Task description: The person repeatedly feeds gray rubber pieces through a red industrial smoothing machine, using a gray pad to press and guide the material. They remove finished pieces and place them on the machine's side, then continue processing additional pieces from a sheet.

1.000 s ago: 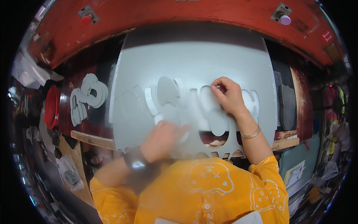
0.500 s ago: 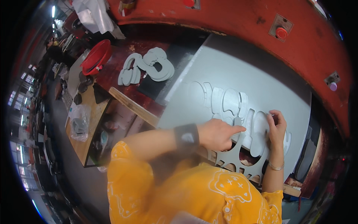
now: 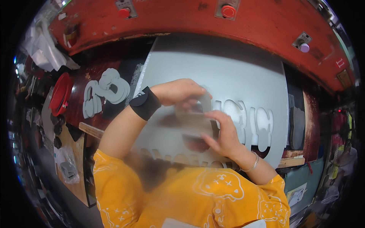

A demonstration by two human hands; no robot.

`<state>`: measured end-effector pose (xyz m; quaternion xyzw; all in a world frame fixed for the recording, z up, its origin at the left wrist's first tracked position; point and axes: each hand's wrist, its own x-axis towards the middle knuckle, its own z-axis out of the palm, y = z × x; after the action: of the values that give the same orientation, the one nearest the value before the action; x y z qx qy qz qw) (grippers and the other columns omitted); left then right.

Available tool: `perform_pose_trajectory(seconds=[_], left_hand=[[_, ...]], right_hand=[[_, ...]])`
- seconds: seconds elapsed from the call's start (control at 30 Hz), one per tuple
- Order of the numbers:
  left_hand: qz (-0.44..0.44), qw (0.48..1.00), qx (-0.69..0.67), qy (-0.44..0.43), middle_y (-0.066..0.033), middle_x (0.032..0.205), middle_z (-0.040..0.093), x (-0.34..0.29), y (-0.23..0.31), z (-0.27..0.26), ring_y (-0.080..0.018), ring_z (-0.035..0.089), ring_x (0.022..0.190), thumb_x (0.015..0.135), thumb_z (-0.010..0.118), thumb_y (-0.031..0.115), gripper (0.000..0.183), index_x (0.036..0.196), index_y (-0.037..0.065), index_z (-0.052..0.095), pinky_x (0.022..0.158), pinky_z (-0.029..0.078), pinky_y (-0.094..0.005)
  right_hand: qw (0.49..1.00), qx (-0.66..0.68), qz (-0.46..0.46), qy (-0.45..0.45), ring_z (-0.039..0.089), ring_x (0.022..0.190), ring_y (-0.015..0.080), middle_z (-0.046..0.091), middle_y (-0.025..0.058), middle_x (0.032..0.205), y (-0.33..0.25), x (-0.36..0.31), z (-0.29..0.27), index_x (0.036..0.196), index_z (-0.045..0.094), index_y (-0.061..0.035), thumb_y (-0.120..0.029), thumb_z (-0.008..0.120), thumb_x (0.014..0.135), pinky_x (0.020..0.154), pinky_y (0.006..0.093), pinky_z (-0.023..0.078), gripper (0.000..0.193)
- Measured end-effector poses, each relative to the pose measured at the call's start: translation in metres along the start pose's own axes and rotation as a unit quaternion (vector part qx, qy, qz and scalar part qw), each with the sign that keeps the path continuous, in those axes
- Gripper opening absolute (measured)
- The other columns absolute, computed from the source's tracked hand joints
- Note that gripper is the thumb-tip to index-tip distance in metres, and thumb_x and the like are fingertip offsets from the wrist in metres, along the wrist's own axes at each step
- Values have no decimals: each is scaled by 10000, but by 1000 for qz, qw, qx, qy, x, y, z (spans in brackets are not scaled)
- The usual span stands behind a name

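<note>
Cutout piece [image 3: 195, 114] sits pinched between left hand [image 3: 178, 91] and right hand [image 3: 224, 135].

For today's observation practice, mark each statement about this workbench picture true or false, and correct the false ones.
1. Both hands are on a grey cut-out piece over the grey sheet. True: the left hand and right hand grip the grey cut-out piece.
2. The left wrist is bare. False: it wears a black wristband.
3. A stack of grey cut-outs lies left of the sheet. True.
4. The sleeves are blue. False: the orange sleeve shows a pale print.
5. The machine frame behind is green. False: the red machine frame carries round buttons.
</note>
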<state>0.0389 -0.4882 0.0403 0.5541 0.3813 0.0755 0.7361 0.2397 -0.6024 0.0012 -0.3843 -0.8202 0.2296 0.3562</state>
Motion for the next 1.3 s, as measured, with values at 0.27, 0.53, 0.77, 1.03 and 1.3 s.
perform_pose_trajectory(seconds=[0.27,0.53,0.77,1.03,1.3], left_hand=[[14,999,21,-21,96,575,264,-6,29,-26,-29,371,481,986,425,362,484,1258,-13,566,541,499,-230],[112,969,158,156,75,574,304,-55,88,-65,-47,347,497,972,435,352,445,1173,3,624,529,413,-225],[240,927,69,281,41,640,401,-117,120,-59,-85,419,551,969,457,221,341,1156,-25,602,533,422,-227],[155,760,581,245,-168,1024,642,-117,-52,21,-343,610,904,808,658,233,596,1346,64,468,822,491,-423],[224,775,500,316,-90,867,605,-99,-142,63,-284,563,790,802,683,327,587,1318,119,494,773,425,-394]], right_hand=[[991,-61,-108,-39,569,740,251,577,39,781,23,-10,20,847,663,-120,-42,710,612,636,350,446,252],[993,-55,-70,-82,564,750,235,583,20,790,40,-26,23,857,680,-131,-37,723,599,654,348,449,278],[990,-21,-83,-116,567,817,248,597,44,887,28,-11,16,925,668,-106,-100,764,630,706,344,463,310],[929,176,88,-314,578,981,275,602,121,1101,-15,-28,17,1104,607,-46,-234,742,794,845,354,485,387],[610,700,301,-215,501,662,101,589,11,940,3,-4,65,1025,597,-21,-202,650,847,605,224,410,259]])
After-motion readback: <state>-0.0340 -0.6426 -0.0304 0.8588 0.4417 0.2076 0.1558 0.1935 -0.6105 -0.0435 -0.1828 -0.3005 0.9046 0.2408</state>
